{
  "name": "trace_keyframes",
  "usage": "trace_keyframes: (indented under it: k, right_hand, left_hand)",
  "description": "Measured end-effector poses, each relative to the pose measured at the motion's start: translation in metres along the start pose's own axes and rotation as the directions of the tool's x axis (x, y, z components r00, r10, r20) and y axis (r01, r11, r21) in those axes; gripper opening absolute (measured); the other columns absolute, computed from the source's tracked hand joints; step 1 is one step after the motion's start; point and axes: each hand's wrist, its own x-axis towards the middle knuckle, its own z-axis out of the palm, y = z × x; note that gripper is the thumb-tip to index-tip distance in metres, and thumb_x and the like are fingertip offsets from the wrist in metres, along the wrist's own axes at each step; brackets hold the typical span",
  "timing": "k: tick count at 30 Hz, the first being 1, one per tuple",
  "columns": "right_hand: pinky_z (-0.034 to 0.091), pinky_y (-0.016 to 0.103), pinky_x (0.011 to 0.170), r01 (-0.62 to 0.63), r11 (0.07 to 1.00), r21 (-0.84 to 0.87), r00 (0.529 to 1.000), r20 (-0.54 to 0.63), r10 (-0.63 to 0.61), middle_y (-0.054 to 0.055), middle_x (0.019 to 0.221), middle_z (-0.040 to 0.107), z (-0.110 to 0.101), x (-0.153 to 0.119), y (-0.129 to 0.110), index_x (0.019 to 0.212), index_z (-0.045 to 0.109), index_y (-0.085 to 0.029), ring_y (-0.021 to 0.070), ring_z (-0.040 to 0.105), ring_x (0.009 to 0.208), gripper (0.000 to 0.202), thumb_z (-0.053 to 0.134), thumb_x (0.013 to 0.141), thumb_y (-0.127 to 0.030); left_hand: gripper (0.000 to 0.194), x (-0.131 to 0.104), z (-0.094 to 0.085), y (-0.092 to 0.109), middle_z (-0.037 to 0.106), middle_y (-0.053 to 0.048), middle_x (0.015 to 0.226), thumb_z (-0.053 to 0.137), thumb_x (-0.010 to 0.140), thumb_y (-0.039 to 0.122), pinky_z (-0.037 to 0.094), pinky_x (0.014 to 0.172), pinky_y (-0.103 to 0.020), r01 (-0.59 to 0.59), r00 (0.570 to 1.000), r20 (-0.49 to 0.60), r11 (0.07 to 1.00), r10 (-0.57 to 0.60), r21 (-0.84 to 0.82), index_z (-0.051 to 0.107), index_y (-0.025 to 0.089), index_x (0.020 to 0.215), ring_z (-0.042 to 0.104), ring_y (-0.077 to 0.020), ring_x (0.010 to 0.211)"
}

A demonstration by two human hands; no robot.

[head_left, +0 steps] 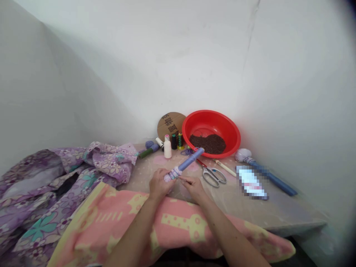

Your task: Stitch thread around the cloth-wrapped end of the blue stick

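Observation:
My left hand (160,183) is closed around the lower end of a purple-covered stick (191,159), where patterned cloth (174,173) is gathered and seems bound with thread. The stick slants up and to the right, its far tip in front of the red basin. My right hand (193,187) is just right of the cloth, its thumb and fingers pinched together close to the binding. Whatever sits between those fingertips is too small to make out. Beyond the right hand lie scissors (214,177) with grey handles.
A red basin (235,138) holds dark brown grains (210,144). Left of it are a cardboard disc (169,124) and several thread spools (167,148). On the right lie a cream utility knife (226,168), a blue stick (275,180) with a wrapped ball end and a blurred bright item (251,183). Floral cloth (44,222) covers the left.

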Motion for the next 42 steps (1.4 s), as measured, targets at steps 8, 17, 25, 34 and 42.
trace_keyframes:
  k: [8,17,25,34,42]
  right_hand:
    - [0.048,0.036,0.070,-0.004,1.000,-0.005,1.000,-0.002,0.004,0.003,0.086,0.067,0.000,-0.002,0.000,0.091,0.066,-0.020,0.0214,0.062,0.077,0.026,0.052,0.069,-0.023]
    - [0.048,0.035,0.068,-0.036,0.999,-0.007,0.999,0.002,0.036,0.002,0.085,0.067,0.001,-0.003,0.000,0.092,0.065,-0.020,0.0205,0.061,0.075,0.027,0.052,0.069,-0.022]
    - [0.048,0.033,0.067,-0.033,0.999,-0.005,0.999,-0.025,0.033,0.004,0.082,0.068,0.001,-0.003,-0.003,0.088,0.067,-0.018,0.0203,0.061,0.072,0.025,0.052,0.069,-0.023]
    - [0.047,0.033,0.068,-0.019,1.000,0.009,0.998,-0.052,0.020,0.003,0.080,0.068,0.002,-0.002,0.000,0.085,0.068,-0.020,0.0196,0.061,0.073,0.024,0.052,0.067,-0.021]
    - [0.048,0.033,0.065,-0.053,0.999,0.002,0.999,-0.011,0.053,0.002,0.076,0.068,0.000,-0.006,-0.009,0.089,0.067,-0.018,0.0205,0.061,0.071,0.027,0.051,0.068,-0.023]
  left_hand:
    - [0.030,-0.004,0.000,0.002,0.055,-0.001,0.098,0.058,0.064,0.037,0.040,0.075,-0.022,0.002,1.000,-0.007,1.000,-0.002,-0.003,0.059,0.025,0.092,0.049,-0.0146,0.092]
    - [0.030,-0.002,0.001,-0.001,0.055,-0.001,0.097,0.058,0.064,0.036,0.041,0.074,-0.023,-0.023,1.000,-0.008,1.000,0.023,-0.005,0.058,0.024,0.091,0.050,-0.0141,0.090]
    - [0.032,-0.001,0.000,-0.001,0.055,-0.001,0.098,0.059,0.063,0.036,0.041,0.075,-0.023,-0.031,0.999,0.007,0.999,0.031,-0.019,0.059,0.023,0.092,0.050,-0.0144,0.091]
    - [0.031,-0.001,-0.005,0.003,0.054,-0.002,0.100,0.060,0.062,0.033,0.040,0.078,-0.024,-0.008,0.999,0.041,0.999,0.010,-0.052,0.059,0.023,0.092,0.049,-0.0146,0.093]
    - [0.032,-0.001,-0.004,0.002,0.055,-0.001,0.099,0.060,0.062,0.034,0.040,0.078,-0.024,0.012,0.999,0.043,0.999,-0.010,-0.045,0.059,0.024,0.092,0.049,-0.0150,0.093]
